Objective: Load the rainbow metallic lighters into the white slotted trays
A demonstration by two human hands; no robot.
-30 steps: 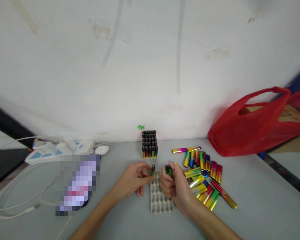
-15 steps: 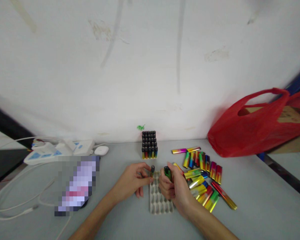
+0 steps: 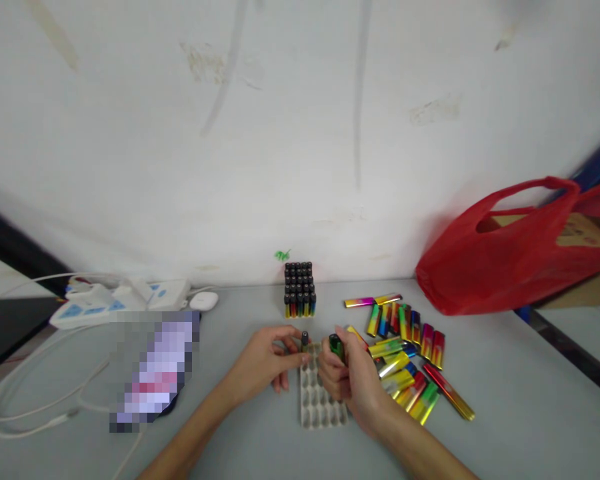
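Clasping a green object, right hand partly hides tray

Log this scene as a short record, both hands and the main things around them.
Left hand: fingers on a black-topped cylinder at the pocketed tray's far left corner
Right hand: closed around a green-and-black item
Beyond tray: upright cylinder block
Right side: loose shiny packs, red bag
Left side: power strip, pixelated device

Pale pocketed tray lying flat, slim black-topped lighter roughly upright at its far-left corner, seating unclear; green lighter with dark top beside it, partly hidden.
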